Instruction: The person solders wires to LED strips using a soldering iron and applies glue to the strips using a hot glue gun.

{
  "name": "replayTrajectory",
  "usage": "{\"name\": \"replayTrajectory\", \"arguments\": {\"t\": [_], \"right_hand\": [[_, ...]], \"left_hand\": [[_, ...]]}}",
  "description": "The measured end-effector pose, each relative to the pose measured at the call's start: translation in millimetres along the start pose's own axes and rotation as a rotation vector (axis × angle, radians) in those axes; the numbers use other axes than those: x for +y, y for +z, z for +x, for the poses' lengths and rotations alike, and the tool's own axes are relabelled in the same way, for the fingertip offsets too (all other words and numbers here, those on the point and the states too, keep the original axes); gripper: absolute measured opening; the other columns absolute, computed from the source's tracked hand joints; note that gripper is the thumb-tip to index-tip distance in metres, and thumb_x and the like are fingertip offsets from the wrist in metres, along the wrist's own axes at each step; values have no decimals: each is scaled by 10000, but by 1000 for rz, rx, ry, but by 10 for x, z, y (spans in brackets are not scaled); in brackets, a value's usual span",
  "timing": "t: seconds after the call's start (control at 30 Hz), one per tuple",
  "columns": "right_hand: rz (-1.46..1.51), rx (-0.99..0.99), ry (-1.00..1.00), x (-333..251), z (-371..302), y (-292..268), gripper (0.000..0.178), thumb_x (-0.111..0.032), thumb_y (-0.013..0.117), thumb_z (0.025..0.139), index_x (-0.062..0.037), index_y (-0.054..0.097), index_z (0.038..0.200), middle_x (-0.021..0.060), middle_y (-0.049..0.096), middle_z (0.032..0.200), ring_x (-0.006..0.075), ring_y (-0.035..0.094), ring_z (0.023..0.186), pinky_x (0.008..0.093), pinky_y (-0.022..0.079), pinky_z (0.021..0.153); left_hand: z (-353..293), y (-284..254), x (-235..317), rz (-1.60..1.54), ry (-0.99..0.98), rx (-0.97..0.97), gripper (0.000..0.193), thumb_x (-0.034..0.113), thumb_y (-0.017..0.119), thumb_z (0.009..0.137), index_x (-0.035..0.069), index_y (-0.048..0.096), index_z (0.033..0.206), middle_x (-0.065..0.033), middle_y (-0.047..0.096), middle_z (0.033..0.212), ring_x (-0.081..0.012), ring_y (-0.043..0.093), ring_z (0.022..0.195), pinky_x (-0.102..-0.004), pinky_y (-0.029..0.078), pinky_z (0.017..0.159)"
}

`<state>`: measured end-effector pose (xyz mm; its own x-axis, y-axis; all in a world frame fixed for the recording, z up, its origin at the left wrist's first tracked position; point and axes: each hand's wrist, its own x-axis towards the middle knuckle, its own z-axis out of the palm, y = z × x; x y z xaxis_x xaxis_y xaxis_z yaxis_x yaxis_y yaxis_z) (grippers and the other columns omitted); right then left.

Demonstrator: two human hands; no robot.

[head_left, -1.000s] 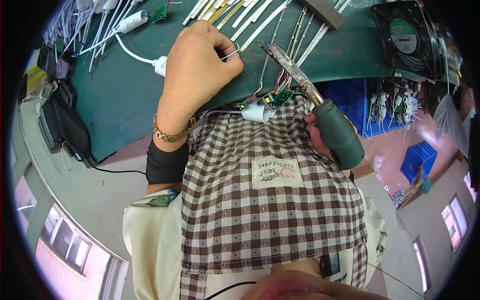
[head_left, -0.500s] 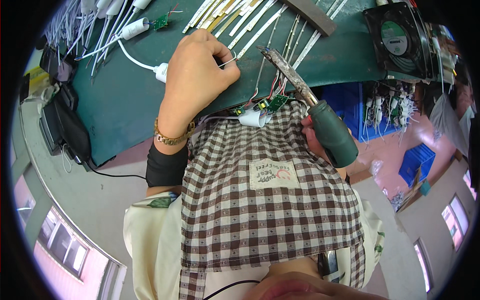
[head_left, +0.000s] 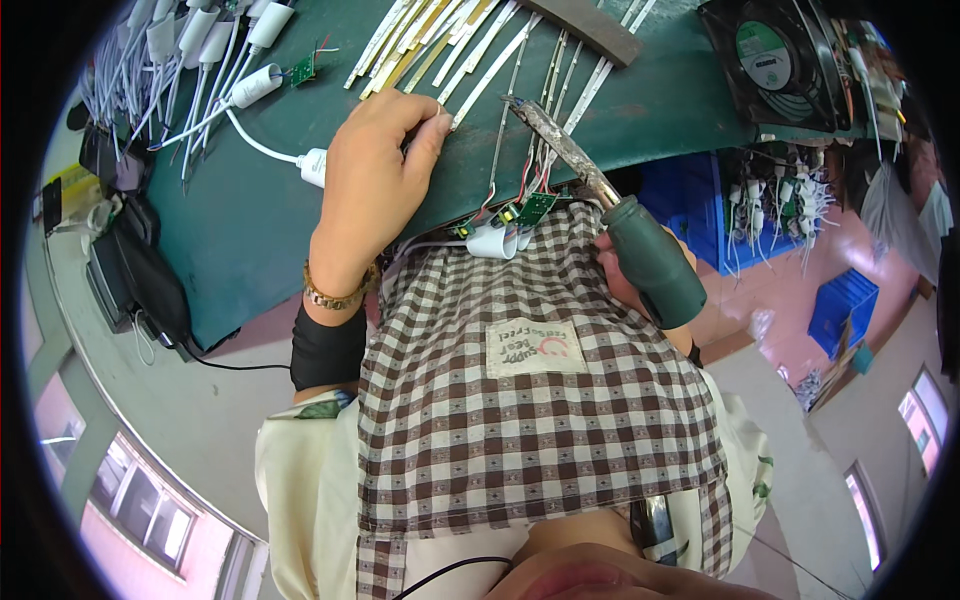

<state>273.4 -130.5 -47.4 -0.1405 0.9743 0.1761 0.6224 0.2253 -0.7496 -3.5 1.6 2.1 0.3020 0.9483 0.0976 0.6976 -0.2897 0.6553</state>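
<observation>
My left hand [head_left: 375,160] is closed in a pinch at the near ends of several narrow LED strips [head_left: 490,62]. A thin white wire shows only slightly at its fingertips. Beside that wrist lies a white cylindrical housing [head_left: 313,167] on a white cable. My right hand [head_left: 620,275] grips a soldering iron [head_left: 655,262] by its green handle; the dark, worn tip points up-left above the strips, apart from my left fingers. At the table's near edge, a small green circuit board [head_left: 537,208] with red and white wires sits by another white housing [head_left: 490,241].
A dark metal bar [head_left: 585,28] lies across the strips on the green table [head_left: 240,240]. White cabled housings [head_left: 200,35] are heaped at far left. A black fan [head_left: 765,60] stands at far right, above a blue crate [head_left: 690,205] beside wired parts.
My left hand has drawn slightly nearer and left, and less of the white wire shows. The view has shifted a little; the soldering iron keeps about the same pose.
</observation>
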Motion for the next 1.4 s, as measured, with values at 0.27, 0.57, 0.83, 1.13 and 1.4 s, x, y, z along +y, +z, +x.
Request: {"name": "replayTrajectory", "arguments": {"t": [0.27,0.57,0.83,1.13,1.4], "right_hand": [[-6,46,46,-5,21,35,273,-48,725,684,-114,694,947,12,712,802,182,689,719,280,548,671],[-47,63,-156,99,19,45,465,-322,771,722,53,661,973,136,694,900,258,688,720,299,554,633],[-19,48,-189,80,38,21,479,-312,776,731,60,653,1007,146,692,932,274,688,724,308,555,640],[-28,129,-284,196,54,89,409,-273,762,732,36,670,983,126,694,904,252,678,687,298,540,602],[-64,59,-221,25,57,86,330,-171,759,692,9,677,957,112,694,916,247,675,692,295,539,613]], "left_hand": [[11,115,1,-57,34,59,111,104,632,874,45,698,941,-96,634,759,-280,607,748,-364,467,674],[-18,26,69,22,51,79,148,61,687,860,31,705,1004,-48,626,733,-118,563,657,-243,457,630],[-31,39,17,196,210,235,90,78,723,812,36,691,885,-72,649,773,-180,592,646,-290,462,610],[-109,57,173,-47,-116,233,80,91,743,780,61,671,800,-25,619,695,-169,568,613,-305,436,709],[-85,105,84,183,55,198,64,36,721,739,35,664,767,-20,626,682,-107,537,554,-248,439,589]]}}
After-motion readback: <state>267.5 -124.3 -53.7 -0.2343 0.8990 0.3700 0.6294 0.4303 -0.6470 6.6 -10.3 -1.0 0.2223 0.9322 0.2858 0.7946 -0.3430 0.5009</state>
